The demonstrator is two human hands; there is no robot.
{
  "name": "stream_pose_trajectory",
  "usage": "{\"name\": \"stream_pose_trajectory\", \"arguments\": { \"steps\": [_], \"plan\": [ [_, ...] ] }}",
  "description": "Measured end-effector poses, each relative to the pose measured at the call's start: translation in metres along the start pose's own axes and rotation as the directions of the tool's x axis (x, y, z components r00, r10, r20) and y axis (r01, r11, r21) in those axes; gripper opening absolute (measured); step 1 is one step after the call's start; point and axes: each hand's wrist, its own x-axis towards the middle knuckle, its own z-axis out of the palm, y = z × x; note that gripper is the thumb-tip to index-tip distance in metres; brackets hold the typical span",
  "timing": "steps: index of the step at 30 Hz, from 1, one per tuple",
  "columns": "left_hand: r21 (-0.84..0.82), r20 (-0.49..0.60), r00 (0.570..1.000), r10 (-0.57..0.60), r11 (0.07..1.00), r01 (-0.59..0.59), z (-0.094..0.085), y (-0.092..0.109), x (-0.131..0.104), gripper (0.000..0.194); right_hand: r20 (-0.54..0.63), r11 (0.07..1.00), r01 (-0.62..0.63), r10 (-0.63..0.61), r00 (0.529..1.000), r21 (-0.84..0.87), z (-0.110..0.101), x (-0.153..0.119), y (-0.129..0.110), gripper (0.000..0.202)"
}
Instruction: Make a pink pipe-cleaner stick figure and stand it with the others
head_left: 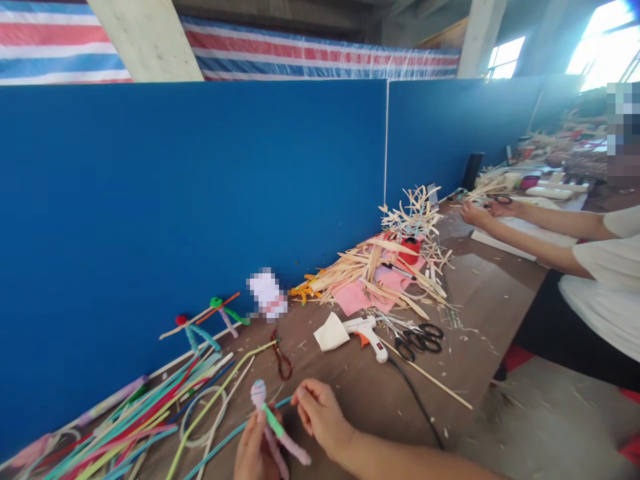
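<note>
Near the bottom centre, my left hand is closed round a small pipe cleaner figure. Its head is wound in pink and light blue, with a green band below and pink limbs. My right hand is just to the right, fingertips pinched at the end of a blue pipe cleaner. This blue stem runs behind the figure towards the lower left; whether it is joined to the figure is hidden. Against the blue panel lean two finished-looking pipe cleaner figures, one with a red head and one with a green head.
Loose coloured pipe cleaners cover the table's left. Ahead lie a white glue gun with its cable, black-handled scissors, a beaded string and a thin stick. Wood strips are heaped farther back. A co-worker's hands are at right.
</note>
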Motion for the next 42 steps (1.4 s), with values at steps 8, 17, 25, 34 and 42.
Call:
{"name": "stream_pose_trajectory", "arguments": {
  "steps": [8,17,25,34,42],
  "plan": [
    [0.017,0.021,1.0,0.001,1.0,-0.001,-0.0023,-0.0011,-0.0011,0.033,-0.005,1.0,-0.015,0.015,1.0,-0.002,-0.0003,-0.0009,-0.0014,0.031],
    [-0.049,-0.009,1.0,-0.007,0.999,0.006,0.0013,-0.0015,-0.0016,0.032,0.003,1.0,-0.018,0.018,1.0,-0.004,-0.0003,-0.0021,-0.0025,0.03],
    [-0.062,0.0,1.0,0.002,0.998,-0.002,0.0009,-0.0011,-0.0033,0.028,0.014,1.0,-0.022,0.022,1.0,0.004,0.0003,-0.0026,-0.0045,0.029],
    [-0.028,0.032,0.999,0.026,0.999,-0.025,0.0007,-0.0019,-0.0032,0.026,0.016,1.0,-0.02,0.02,1.0,-0.001,-0.0009,-0.0033,-0.0029,0.032],
    [-0.14,-0.017,1.0,-0.023,0.99,0.02,0.0058,0.0002,-0.0068,0.027,-0.024,0.998,0.025,-0.027,0.999,-0.055,-0.0012,-0.005,-0.004,0.033]
  ]
}}
